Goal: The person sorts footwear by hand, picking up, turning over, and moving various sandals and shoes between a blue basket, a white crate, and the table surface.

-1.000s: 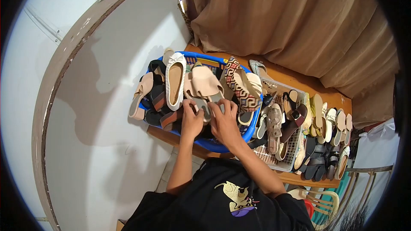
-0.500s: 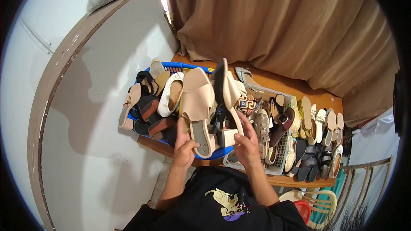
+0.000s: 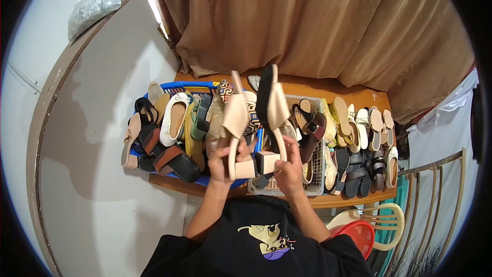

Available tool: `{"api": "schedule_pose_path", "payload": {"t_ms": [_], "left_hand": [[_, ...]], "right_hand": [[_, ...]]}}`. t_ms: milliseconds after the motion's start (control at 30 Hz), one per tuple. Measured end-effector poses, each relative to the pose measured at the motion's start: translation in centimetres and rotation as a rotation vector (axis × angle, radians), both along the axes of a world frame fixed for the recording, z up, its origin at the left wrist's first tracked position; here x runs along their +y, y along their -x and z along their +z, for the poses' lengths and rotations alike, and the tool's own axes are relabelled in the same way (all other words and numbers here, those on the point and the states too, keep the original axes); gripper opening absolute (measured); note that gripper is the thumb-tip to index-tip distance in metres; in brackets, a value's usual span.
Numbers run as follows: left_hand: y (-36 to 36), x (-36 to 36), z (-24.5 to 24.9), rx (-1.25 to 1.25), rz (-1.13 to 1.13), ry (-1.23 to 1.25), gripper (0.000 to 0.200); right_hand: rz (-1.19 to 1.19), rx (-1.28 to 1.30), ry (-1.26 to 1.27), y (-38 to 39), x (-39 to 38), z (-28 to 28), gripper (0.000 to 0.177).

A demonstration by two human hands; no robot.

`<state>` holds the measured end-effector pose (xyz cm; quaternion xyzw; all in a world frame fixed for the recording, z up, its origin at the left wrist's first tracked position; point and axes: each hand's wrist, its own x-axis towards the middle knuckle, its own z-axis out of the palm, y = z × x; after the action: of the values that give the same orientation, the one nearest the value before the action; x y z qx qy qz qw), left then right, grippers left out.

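Note:
Two beige block-heeled slide sandals are held up side by side, toes pointing away from me. My left hand (image 3: 220, 168) grips the left sandal (image 3: 236, 115) near its heel, and that sandal stands on edge, showing its side. Fingers of my right hand (image 3: 291, 174) wrap the heel end of the right sandal (image 3: 278, 106), whose dark sole faces the left one. The two heels are close together between my hands. Behind them is a blue basket (image 3: 197, 84) full of shoes, including a white flat (image 3: 173, 120) and a black slide with a brown strap (image 3: 177, 164).
A pale plastic crate (image 3: 320, 166) with more shoes stands right of the basket. Rows of sandals and flats, such as a black strappy pair (image 3: 357, 174), line the wooden table (image 3: 333, 89). A red basin (image 3: 356, 236) rests on a cream chair (image 3: 395, 225). Brown curtains (image 3: 287, 25) hang behind.
The left sandal has turned from showing its insole to showing its side and heel. Both hands still hold the pair. The view has shifted, so the surroundings appear further left.

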<state>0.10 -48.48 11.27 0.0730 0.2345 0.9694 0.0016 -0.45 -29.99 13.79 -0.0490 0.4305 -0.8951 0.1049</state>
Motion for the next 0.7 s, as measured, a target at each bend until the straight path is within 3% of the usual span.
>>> {"api": "schedule_pose_path", "payload": {"t_ms": [300, 367, 467, 600, 633, 700], "left_hand": [[0.5, 1.5, 0.4, -0.044, -0.121, 0.045, 0.057], [0.4, 1.8, 0.4, -0.089, -0.130, 0.155, 0.052], [0.3, 2.8, 0.1, -0.164, -0.163, 0.089, 0.036], [0.2, 3.7, 1.5, -0.132, -0.215, 0.080, 0.033], [0.1, 3.3, 1.6, -0.173, -0.307, 0.013, 0.036], [0.3, 3.1, 2.9, -0.169, -0.546, -0.210, 0.041]], "right_hand": [[-0.026, 0.162, -0.342, -1.2, 2.0, -1.3, 0.069], [-0.029, 0.172, -0.329, -1.0, 2.6, -1.7, 0.061], [-0.026, -0.014, -0.119, -0.4, 3.8, -1.8, 0.051], [-0.088, 0.004, 0.118, 0.3, 5.4, -0.9, 0.080], [-0.105, 0.048, 0.020, 0.6, 6.2, -0.5, 0.077], [-0.218, 0.314, -0.522, 1.7, 9.0, -2.2, 0.071]]}}
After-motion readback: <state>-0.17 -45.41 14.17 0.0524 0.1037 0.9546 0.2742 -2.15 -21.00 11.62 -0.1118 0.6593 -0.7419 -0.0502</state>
